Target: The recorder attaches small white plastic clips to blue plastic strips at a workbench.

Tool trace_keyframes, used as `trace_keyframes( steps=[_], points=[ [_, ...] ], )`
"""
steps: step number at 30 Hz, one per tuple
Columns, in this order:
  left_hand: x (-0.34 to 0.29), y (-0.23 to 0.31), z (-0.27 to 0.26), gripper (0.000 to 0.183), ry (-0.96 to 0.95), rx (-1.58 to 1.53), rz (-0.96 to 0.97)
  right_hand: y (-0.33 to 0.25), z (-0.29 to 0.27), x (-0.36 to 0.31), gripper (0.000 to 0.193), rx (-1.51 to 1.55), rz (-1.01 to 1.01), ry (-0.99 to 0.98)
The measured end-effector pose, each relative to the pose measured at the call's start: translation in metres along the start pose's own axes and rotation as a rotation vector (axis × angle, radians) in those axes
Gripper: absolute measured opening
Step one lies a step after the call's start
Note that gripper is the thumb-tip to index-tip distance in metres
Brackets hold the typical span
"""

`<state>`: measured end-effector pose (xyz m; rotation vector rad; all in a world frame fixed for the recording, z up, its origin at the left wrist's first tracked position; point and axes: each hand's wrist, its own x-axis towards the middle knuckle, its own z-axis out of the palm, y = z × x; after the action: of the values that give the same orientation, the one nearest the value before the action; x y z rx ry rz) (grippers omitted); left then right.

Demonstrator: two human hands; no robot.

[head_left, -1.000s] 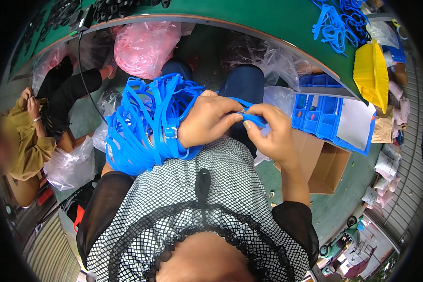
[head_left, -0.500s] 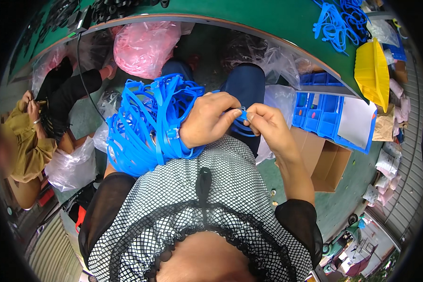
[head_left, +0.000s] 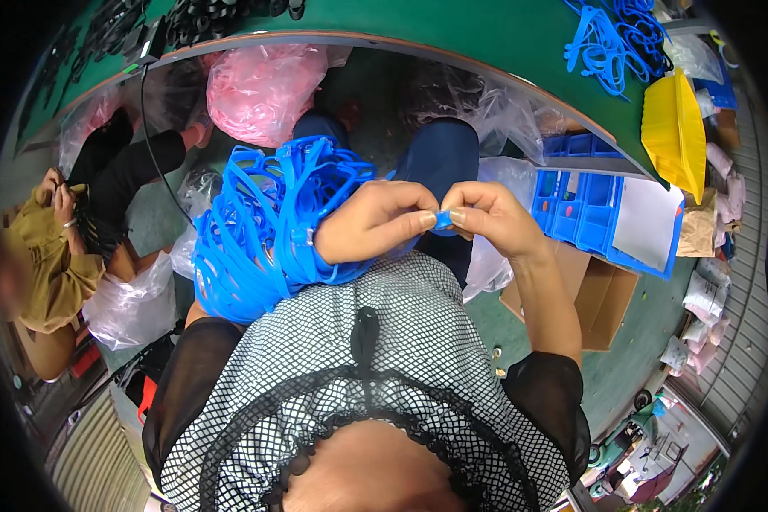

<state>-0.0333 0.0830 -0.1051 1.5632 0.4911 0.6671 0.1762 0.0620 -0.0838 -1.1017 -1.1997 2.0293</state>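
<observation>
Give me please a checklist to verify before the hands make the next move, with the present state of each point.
1. Left hand grips the small blue piece: ok, pinched at the fingertips.
2. Right hand grips the same piece: ok, pinched from the other side.
3. Blue straps secured on the left arm: ok, looped around it in a thick bundle.
4. Small piece correctly fastened: cannot tell, fingertips cover much of it.
5. Co-worker away from these hands: ok, seated apart at the left.

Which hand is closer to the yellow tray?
Right. The right hand is below and left of the yellow tray in the picture, not touching it. The left hand is farther left. Both pinch a blue strap.
</observation>
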Motion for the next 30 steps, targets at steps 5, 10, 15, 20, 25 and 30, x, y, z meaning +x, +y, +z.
trace_keyframes(
  steps=[5,10,15,20,25,30],
  points=[
    [-0.002,-0.014,-0.009,0.016,-0.128,-0.331,-0.229,-0.002,0.007,0.001,0.008,-0.239,-0.092,0.086],
    [-0.004,-0.012,-0.005,0.017,-0.063,-0.725,-0.347,-0.005,0.017,0.007,0.01,-0.876,-0.542,0.265],
    [-0.003,-0.015,-0.012,0.019,-0.089,-0.874,-0.391,-0.004,0.021,0.01,0.013,-1.032,-0.69,0.308],
    [0.01,0.004,-0.017,0.017,0.043,-0.432,-0.213,-0.016,0.011,0.01,0.017,-0.458,-0.255,0.138],
    [0.008,0.003,-0.019,0.02,0.569,-0.403,-0.013,-0.039,0.003,0.003,0.014,-0.322,-0.134,0.231],
    [-0.013,-0.039,-0.027,0.015,0.356,-0.822,-0.194,-0.077,0.007,-0.018,0.019,-0.042,-0.535,0.365]
  ],
)
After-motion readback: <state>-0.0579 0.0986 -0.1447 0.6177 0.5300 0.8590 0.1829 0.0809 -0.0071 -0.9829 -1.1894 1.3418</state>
